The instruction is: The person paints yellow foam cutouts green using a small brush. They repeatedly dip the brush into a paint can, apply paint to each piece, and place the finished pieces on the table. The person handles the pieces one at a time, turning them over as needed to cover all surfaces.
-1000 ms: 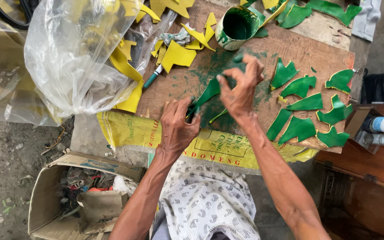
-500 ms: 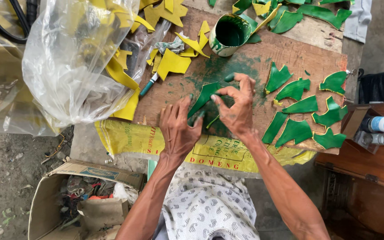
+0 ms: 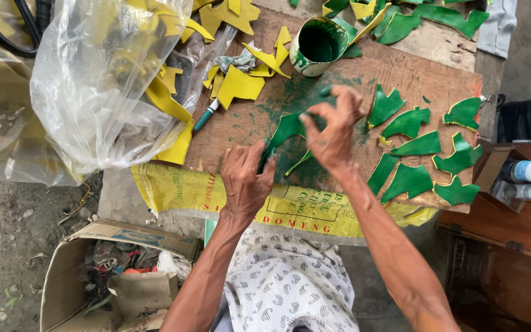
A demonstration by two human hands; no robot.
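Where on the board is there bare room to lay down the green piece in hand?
Bare wood lies between the paint cup and the right-side green cutouts, along the board's upper right. A smaller patch sits between the brush and the left hand. The upper left is crowded with yellow pieces.

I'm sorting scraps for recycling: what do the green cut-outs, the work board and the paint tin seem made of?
Green cut-outs: probably thin flexible sheet, glossy painted, yellow at the edges. Work board: bare wood, grain visible, paint-stained. Paint tin: possibly metal, paint-coated.
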